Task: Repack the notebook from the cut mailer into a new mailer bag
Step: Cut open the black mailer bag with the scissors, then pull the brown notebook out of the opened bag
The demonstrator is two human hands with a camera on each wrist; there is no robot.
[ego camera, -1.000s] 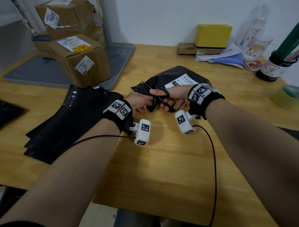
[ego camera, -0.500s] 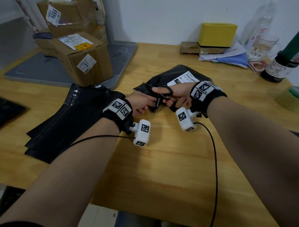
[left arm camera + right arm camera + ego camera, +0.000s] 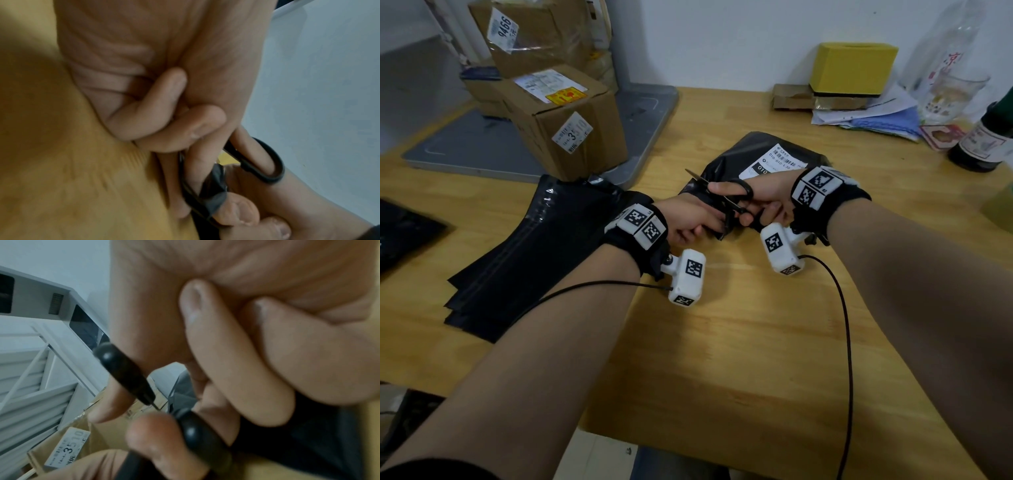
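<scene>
A black mailer (image 3: 739, 161) with a white shipping label (image 3: 779, 161) lies on the wooden table (image 3: 722, 359); the notebook is hidden inside. My right hand (image 3: 756, 202) holds black-handled scissors (image 3: 729, 193), thumb and fingers through the loops, blades open at the mailer's near-left end. In the right wrist view the scissor handles (image 3: 123, 369) cross my fingers. My left hand (image 3: 688, 222) pinches that end of the mailer (image 3: 213, 194) beside the blades. A stack of new black mailer bags (image 3: 534, 253) lies to the left.
Cardboard boxes (image 3: 565, 116) stand on a grey scale platform (image 3: 482, 144) at the back left. A yellow box (image 3: 852, 66), papers (image 3: 876, 113), a clear bottle (image 3: 948, 65) and a dark bottle (image 3: 986, 137) line the back right. Tape roll sits at the right edge.
Both hands and the scissors stay at the mailer's end; the view has shifted slightly and the right hand has worked the scissors a little along the edge.
</scene>
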